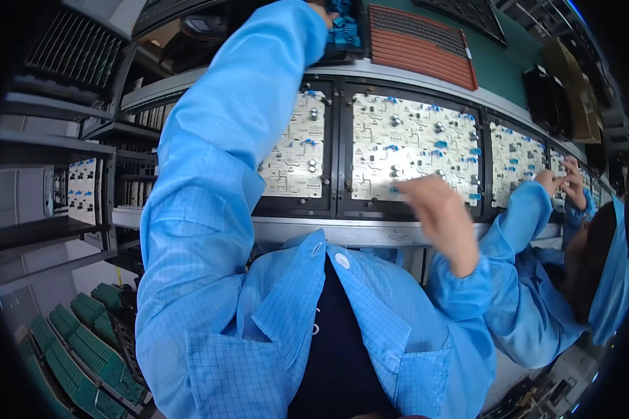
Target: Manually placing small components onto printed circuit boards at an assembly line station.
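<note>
My left arm stretches far forward, and my left hand (321, 12) is at a black bin (356, 54) of small blue components (344, 31). The sleeve and the picture's edge hide most of its fingers. Over the lower part of a white circuit board (377, 167) in a black frame is my right hand (437, 213), smeared by motion. Its fingers look pinched together, and a small blue component (396, 187) shows right at the fingertips. The board carries black cylindrical parts and several blue parts.
Another framed board (304, 164) lies left, partly under my left sleeve; a further board (514, 164) lies right. At the far right a co-worker's hands (562, 181) are over another board. Beyond the boards lies a reddish-brown slatted stack (416, 49). Metal racks (56, 143) stand left.
</note>
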Motion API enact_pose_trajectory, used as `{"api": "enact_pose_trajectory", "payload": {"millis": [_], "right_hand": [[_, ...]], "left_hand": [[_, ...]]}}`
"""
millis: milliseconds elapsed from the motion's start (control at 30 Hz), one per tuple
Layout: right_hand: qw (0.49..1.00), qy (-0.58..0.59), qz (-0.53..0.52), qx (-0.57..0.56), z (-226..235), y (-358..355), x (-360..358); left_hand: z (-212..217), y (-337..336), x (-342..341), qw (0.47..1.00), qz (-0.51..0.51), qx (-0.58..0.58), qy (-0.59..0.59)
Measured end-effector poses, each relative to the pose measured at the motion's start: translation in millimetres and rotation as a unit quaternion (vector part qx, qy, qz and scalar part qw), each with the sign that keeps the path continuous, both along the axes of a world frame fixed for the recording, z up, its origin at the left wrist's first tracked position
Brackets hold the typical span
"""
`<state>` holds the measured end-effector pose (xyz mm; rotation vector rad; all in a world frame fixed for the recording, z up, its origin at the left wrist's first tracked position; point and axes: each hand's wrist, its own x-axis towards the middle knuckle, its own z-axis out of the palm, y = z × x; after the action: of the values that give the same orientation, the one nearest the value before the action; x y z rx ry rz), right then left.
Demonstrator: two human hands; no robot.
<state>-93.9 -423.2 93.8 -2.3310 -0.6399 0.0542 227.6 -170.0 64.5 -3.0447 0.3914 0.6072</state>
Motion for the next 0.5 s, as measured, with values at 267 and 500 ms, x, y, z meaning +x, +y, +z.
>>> {"api": "enact_pose_trajectory", "payload": {"millis": [267,500], "right_hand": [[0.977,-0.074,-0.179,-0.084,-9.0,-92.0,170.5],[0.945,-0.241,-0.187,-0.115,-83.5,-104.0,274.4]], "left_hand": [[-22.5,-3.8,10.8,0.972,-0.090,-0.147,-0.157],[44.0,-28.0,-21.0,0.996,0.069,-0.025,-0.040]]}}
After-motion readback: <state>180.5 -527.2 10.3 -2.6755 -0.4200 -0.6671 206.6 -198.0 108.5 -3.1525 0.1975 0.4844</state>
